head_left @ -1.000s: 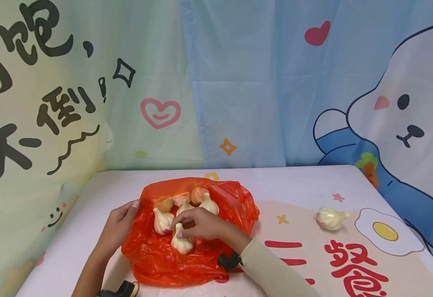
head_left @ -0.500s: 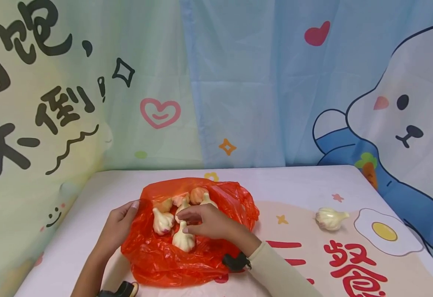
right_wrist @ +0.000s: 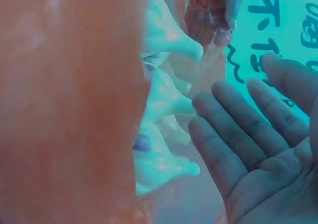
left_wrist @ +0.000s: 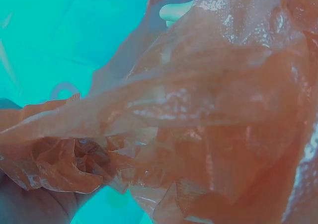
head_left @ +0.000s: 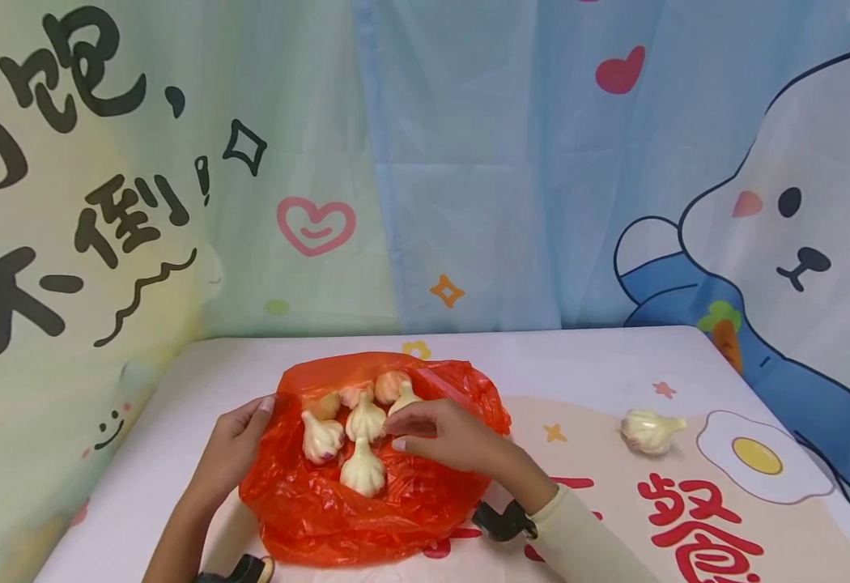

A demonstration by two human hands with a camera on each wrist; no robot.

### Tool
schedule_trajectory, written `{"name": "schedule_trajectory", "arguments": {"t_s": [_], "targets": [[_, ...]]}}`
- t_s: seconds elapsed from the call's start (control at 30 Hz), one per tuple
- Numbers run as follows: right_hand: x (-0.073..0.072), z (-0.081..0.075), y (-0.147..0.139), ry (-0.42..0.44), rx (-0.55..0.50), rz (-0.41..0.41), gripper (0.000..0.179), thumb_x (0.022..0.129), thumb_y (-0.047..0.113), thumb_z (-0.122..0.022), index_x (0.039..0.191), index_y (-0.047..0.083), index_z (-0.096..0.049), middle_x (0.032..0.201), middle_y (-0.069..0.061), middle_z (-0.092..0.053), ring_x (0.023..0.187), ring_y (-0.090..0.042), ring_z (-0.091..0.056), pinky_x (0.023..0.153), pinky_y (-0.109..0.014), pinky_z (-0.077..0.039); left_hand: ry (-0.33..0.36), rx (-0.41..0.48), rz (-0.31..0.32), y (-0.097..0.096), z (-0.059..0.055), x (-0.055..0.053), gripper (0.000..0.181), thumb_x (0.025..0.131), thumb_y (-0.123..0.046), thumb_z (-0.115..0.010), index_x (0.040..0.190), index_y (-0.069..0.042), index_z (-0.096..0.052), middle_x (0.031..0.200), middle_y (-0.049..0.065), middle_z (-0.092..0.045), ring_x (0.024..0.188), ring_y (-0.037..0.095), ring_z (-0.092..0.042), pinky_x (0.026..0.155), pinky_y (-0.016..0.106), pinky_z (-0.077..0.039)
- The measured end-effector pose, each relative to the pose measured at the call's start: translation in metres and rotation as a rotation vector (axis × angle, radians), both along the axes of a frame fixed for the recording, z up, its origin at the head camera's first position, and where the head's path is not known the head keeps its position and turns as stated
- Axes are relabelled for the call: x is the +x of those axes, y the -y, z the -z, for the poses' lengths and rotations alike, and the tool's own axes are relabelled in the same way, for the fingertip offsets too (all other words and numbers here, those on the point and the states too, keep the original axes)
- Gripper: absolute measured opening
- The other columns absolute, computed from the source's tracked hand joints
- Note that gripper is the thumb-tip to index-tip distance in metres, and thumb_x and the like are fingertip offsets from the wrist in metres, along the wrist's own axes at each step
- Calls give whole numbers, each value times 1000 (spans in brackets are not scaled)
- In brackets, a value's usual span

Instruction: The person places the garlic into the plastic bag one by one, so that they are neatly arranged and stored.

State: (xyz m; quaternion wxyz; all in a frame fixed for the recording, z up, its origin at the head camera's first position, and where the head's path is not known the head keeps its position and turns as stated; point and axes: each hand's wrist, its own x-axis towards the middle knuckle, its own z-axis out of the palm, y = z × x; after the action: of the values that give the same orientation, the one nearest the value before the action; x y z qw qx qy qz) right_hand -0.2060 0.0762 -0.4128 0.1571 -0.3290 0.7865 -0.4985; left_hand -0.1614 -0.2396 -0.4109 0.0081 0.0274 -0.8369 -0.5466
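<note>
My left hand point(head_left: 237, 441) pinches the left edge of a red plastic bag point(head_left: 308, 530), which lies spread on the table; crumpled film bunches at that hand in the left wrist view. Inside the bag's mouth, a garlic bulb point(head_left: 363, 473) stands in front, stem up. Behind it are another garlic bulb point(head_left: 365, 419), one at the left point(head_left: 321, 438) and one partly behind my fingers point(head_left: 405, 394). My right hand point(head_left: 445, 437) hovers over the bag's right side, holding nothing. Its fingers point(right_wrist: 243, 117) are extended beside the stems in the right wrist view.
Brownish, round, onion-like items point(head_left: 392, 385) sit at the back of the bag. A single garlic bulb point(head_left: 649, 431) lies on its side on the printed table point(head_left: 541, 364), to the right. A patterned curtain point(head_left: 461, 162) hangs behind the table.
My right hand has let go of the front garlic bulb's stem and drawn back to the right, its fingers spreading. That bulb stays in the bag. My left hand keeps its grip.
</note>
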Motion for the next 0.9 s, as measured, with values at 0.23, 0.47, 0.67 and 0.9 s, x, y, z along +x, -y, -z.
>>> {"name": "schedule_trajectory", "arguments": {"t_s": [0.23, 0.47, 0.67, 0.9], "targets": [[5, -1, -27, 28, -36, 25, 27, 95, 25, -66, 119, 12, -68, 112, 6, -68, 110, -16, -62, 92, -27, -50, 2, -13, -3, -1, 0, 0, 57, 104, -45, -40, 136, 0, -54, 116, 20, -64, 88, 27, -66, 72, 33, -58], [14, 1, -61, 27, -41, 89, 24, 95, 21, -65, 116, 10, -69, 113, -6, -68, 106, -17, -63, 89, -29, -52, -6, -2, 4, -2, 2, 0, 57, 103, -45, -40, 135, 0, -55, 116, 19, -64, 88, 28, -66, 73, 33, -58], [23, -1, -88, 6, 5, 165, 23, 95, 21, -65, 116, 13, -68, 115, -5, -67, 108, -21, -62, 87, -30, -53, 5, 7, 7, -2, 2, 0, 58, 103, -47, -40, 136, -1, -54, 116, 19, -64, 88, 29, -66, 72, 34, -58], [34, 8, -113, -9, 21, 231, 25, 96, 22, -64, 118, 11, -68, 115, -1, -67, 110, -21, -62, 87, -30, -53, 17, 15, 10, -4, 1, -1, 55, 104, -43, -41, 136, 1, -53, 120, 19, -63, 92, 29, -65, 75, 32, -58]]}}
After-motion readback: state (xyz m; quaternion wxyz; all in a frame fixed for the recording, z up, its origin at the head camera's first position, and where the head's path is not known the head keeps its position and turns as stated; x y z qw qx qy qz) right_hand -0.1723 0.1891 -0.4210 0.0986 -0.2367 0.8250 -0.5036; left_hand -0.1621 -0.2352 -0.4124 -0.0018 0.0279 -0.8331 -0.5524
